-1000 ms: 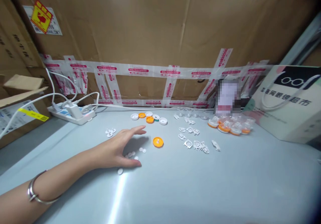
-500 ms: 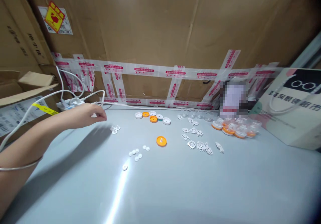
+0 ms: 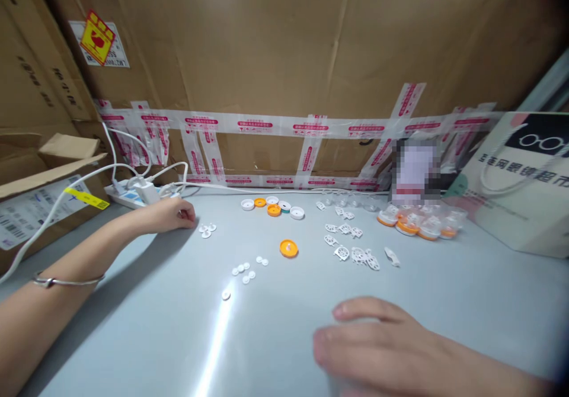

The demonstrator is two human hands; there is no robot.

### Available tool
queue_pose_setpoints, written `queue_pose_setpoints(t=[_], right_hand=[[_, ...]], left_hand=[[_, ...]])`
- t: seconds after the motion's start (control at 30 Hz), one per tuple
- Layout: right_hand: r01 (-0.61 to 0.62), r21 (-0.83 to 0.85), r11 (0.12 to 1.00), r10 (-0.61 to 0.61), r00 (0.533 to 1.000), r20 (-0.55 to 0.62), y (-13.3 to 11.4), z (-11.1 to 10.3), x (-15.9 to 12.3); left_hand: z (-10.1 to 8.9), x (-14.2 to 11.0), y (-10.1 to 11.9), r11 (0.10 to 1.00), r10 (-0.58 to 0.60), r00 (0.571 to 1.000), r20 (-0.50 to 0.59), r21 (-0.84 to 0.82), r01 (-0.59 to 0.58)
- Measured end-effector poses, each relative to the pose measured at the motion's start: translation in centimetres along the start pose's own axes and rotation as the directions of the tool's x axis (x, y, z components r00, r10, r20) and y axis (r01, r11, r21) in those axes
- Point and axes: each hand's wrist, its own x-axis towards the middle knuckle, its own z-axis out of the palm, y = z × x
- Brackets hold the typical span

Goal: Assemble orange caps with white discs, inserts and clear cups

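My left hand (image 3: 175,214) is low over the table at the back left, with fingers curled and tips together; whatever they may hold is hidden. Just right of it lies a small cluster of white plastic pieces with round bases (image 3: 207,230). My right hand (image 3: 368,341) is at the lower right, slightly blurred, its fingers stretched out and thumb apart, with nothing in it. Between the hands sits an orange round dish (image 3: 288,249) with a small pale piece at its centre. Several small white discs (image 3: 240,268) and a white toothed gear (image 3: 226,295) lie to its left.
White and orange round caps (image 3: 297,213) stand at the back middle. Flat white openwork parts (image 3: 341,253) lie right of centre. Clear-domed orange pieces (image 3: 429,230) group near a paper bag (image 3: 515,195). A power strip (image 3: 122,195) and cables border the left; cardboard boxes wall the back.
My left hand has come down toward the table and slightly right, its fingers more curled. My right hand has entered at the lower right. The view has shifted slightly.
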Motion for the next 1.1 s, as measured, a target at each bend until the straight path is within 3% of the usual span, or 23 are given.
queue_pose_setpoints(t=[0.07,0.13,0.23,0.33,0.47,0.57,0.7,0.87,1.1], right_hand=[[-0.122,0.041,0.992,0.127,0.982,-0.142,0.6,1.1,-0.5],[-0.318,0.084,0.944,0.329,0.903,-0.277,1.2,2.4,-1.1],[-0.602,0.084,0.794,0.602,0.761,-0.241,2.7,3.8,-1.5],[-0.757,0.061,0.651,0.757,0.64,-0.132,4.3,4.2,-1.2],[-0.793,-0.036,0.608,0.794,0.607,0.043,6.0,4.4,-0.6],[-0.8,-0.072,0.595,0.803,0.587,0.105,6.7,5.1,-0.3],[-0.788,-0.012,0.615,0.787,0.613,0.068,7.2,6.0,-0.2],[-0.791,0.087,0.605,0.794,0.608,-0.003,7.8,6.7,0.2],[-0.795,0.113,0.596,0.798,0.602,0.028,8.0,7.4,0.5]], left_hand=[[0.1,-0.1,0.0,1.0,0.011,1.0,-0.004,-0.003,-0.011],[0.1,-0.1,-0.1,1.0,0.025,1.0,-0.012,-0.001,-0.025],[-0.1,0.0,-0.3,0.999,0.025,0.999,-0.027,0.025,-0.024],[-0.5,-0.1,0.2,0.996,0.036,0.991,-0.13,0.087,-0.025],[-0.8,-1.3,3.9,0.98,0.188,0.935,-0.301,0.001,-0.197],[-0.1,-2.4,7.8,0.92,0.33,0.894,-0.303,-0.11,-0.377],[1.7,-2.4,11.0,0.844,0.459,0.838,-0.294,-0.152,-0.515],[2.8,-1.6,11.3,0.829,0.454,0.823,-0.342,-0.175,-0.531],[3.1,-1.5,11.2,0.831,0.377,0.835,-0.402,-0.251,-0.496]])
